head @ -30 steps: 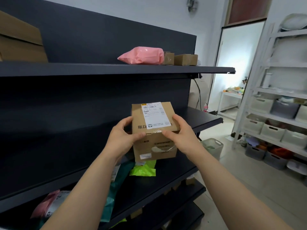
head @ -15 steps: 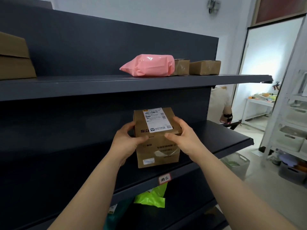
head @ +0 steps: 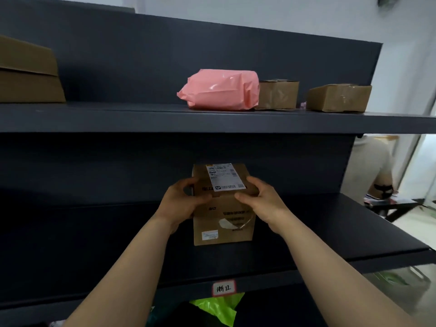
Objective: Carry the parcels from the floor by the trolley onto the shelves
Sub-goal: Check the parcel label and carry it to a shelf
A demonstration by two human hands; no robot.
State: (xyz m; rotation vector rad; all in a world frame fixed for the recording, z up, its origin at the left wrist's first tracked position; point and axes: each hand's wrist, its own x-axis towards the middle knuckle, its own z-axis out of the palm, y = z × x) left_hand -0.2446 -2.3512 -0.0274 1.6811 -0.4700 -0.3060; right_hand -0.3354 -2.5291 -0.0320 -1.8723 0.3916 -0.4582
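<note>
I am holding the brown cardboard parcel box (head: 224, 204) with the white shipping label on top between both hands. My left hand (head: 182, 205) is gripping the box's upper left edge, thumb lying across the front face and fingers wrapping the side. My right hand (head: 260, 199) is gripping the upper right edge, thumb pressing the front top corner, fingers curling over the top beside the label. Both grips are clenching the box, which is sitting directly between them. The box is standing upright over the dark grey metal middle shelf (head: 330, 251); I cannot tell whether its base is touching the shelf surface. On the dark grey upper shelf (head: 141, 119) a pink plastic mailer bag (head: 218, 90) is lying against a small brown carton (head: 278, 94), with a flat brown carton (head: 339, 97) further right and a large brown carton (head: 28, 74) far left. A red-bordered white handwritten tag (head: 223, 288) is sticking to the middle shelf's front edge.
</note>
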